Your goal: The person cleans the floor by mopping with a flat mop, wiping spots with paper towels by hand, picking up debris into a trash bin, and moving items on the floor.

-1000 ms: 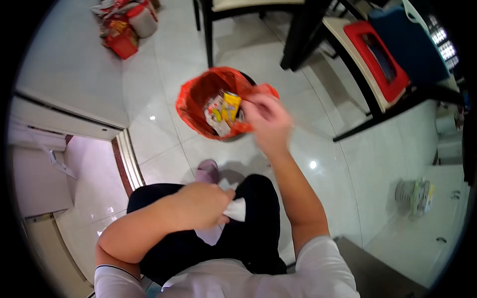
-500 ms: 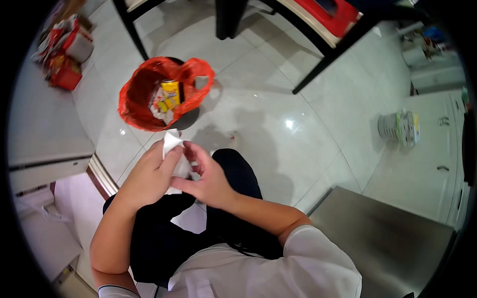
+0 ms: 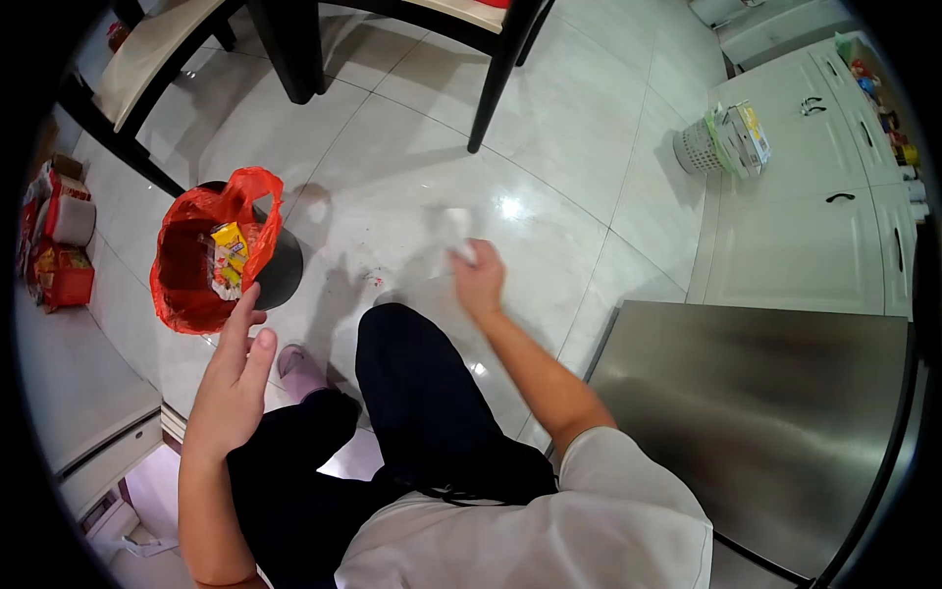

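Observation:
My right hand (image 3: 479, 280) is closed on a white tissue (image 3: 457, 224), blurred by motion, above the tiled floor. Small red specks (image 3: 374, 279) lie on the tiles to its left. My left hand (image 3: 234, 383) has its fingers apart and holds nothing; its fingertips are close to the near edge of the bin. That dark bin (image 3: 283, 272) is lined with a red plastic bag (image 3: 181, 257), and yellow and white wrappers (image 3: 230, 251) lie inside.
Chairs with dark legs (image 3: 488, 93) stand beyond the bin. A grey basket (image 3: 698, 146) is beside white cabinets (image 3: 790, 221) at the right. Nearer me is a metallic surface (image 3: 756, 412). Red packages (image 3: 64, 275) sit at the far left.
My hands have come apart, the right one moving right with the tissue, the left one now without it. The view has turned right, so the bin appears further left.

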`<control>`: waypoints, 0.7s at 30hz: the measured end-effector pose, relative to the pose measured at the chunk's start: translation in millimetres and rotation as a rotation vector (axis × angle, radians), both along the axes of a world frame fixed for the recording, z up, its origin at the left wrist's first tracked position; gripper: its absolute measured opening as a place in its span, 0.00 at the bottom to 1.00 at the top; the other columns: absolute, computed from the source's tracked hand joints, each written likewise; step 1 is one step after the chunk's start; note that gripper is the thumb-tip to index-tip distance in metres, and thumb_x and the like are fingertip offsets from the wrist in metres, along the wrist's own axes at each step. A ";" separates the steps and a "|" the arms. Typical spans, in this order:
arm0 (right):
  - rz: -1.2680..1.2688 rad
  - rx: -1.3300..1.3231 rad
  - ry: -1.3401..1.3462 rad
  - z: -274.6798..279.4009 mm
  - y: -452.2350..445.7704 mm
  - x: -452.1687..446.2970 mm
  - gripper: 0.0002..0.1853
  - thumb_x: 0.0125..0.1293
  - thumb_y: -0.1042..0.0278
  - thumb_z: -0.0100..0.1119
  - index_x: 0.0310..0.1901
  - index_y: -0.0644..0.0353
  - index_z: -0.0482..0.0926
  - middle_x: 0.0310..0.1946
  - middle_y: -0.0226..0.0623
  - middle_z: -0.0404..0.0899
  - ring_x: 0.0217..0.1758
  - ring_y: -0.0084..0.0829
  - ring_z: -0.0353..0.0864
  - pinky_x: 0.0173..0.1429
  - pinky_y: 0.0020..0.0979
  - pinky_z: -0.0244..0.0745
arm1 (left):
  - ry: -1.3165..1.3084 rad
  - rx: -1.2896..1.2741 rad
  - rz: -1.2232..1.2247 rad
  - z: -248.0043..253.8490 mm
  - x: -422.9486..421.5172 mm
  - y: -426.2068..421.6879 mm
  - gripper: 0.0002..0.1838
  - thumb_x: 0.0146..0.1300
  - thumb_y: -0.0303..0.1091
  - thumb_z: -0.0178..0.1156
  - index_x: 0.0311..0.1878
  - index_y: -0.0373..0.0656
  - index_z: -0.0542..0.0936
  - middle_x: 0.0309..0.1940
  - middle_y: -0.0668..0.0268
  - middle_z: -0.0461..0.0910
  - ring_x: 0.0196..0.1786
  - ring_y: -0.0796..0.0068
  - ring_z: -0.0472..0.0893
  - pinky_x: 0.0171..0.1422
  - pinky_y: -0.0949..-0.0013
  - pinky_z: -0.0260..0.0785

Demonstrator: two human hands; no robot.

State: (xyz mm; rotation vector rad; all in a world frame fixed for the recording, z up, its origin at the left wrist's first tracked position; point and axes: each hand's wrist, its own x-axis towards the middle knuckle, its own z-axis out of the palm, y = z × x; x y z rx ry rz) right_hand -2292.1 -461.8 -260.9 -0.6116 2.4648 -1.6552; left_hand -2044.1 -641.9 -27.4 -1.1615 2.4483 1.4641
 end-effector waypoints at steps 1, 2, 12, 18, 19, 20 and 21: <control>-0.066 0.187 0.185 -55.5 32.0 -31.2 0.11 0.54 0.72 0.64 0.37 0.69 0.78 0.36 0.49 0.77 0.42 0.49 0.77 0.49 0.41 0.73 | -0.003 0.006 -0.007 -1.1 1.9 -0.8 0.33 0.72 0.54 0.42 0.74 0.46 0.56 0.57 0.56 0.69 0.49 0.70 0.73 0.52 0.69 0.66; -0.086 0.398 0.276 -88.5 66.0 -53.8 0.10 0.51 0.74 0.64 0.35 0.70 0.78 0.36 0.52 0.77 0.45 0.51 0.74 0.50 0.44 0.71 | -0.014 0.000 -0.005 0.3 3.8 -1.8 0.33 0.72 0.54 0.41 0.74 0.46 0.57 0.57 0.56 0.69 0.49 0.70 0.74 0.52 0.69 0.66; -0.667 0.887 -0.285 -183.8 202.0 -118.4 0.16 0.52 0.66 0.65 0.41 0.66 0.78 0.39 0.59 0.78 0.44 0.55 0.80 0.51 0.43 0.76 | -0.100 0.076 0.239 -13.6 47.8 -29.5 0.34 0.73 0.57 0.39 0.72 0.42 0.58 0.54 0.57 0.69 0.45 0.72 0.74 0.44 0.73 0.69; -0.671 0.734 -0.108 -214.9 90.0 -167.3 0.20 0.61 0.63 0.50 0.47 0.72 0.78 0.43 0.66 0.74 0.46 0.55 0.76 0.57 0.44 0.69 | -0.140 0.083 0.279 -21.4 56.7 -38.3 0.34 0.73 0.58 0.36 0.72 0.41 0.58 0.53 0.55 0.68 0.44 0.73 0.73 0.38 0.75 0.72; -0.505 0.745 -0.059 -215.2 71.6 -165.4 0.18 0.61 0.65 0.49 0.45 0.71 0.79 0.43 0.63 0.74 0.46 0.54 0.75 0.57 0.44 0.68 | -0.135 0.078 0.275 -20.3 53.6 -38.2 0.35 0.73 0.58 0.36 0.72 0.41 0.58 0.53 0.55 0.68 0.44 0.73 0.73 0.38 0.75 0.72; -0.340 0.753 -0.012 -217.3 52.5 -161.2 0.16 0.62 0.67 0.48 0.43 0.70 0.80 0.43 0.60 0.75 0.46 0.54 0.75 0.57 0.45 0.68 | -0.130 0.074 0.271 -19.2 50.4 -38.2 0.35 0.73 0.58 0.36 0.72 0.41 0.58 0.53 0.55 0.68 0.44 0.73 0.74 0.38 0.75 0.72; -0.225 0.707 0.058 -227.6 24.2 -150.3 0.13 0.61 0.68 0.49 0.37 0.68 0.80 0.41 0.59 0.75 0.46 0.53 0.74 0.54 0.46 0.68 | -0.128 0.069 0.258 -17.4 47.4 -37.2 0.35 0.73 0.58 0.36 0.72 0.41 0.59 0.53 0.56 0.68 0.44 0.73 0.74 0.39 0.74 0.71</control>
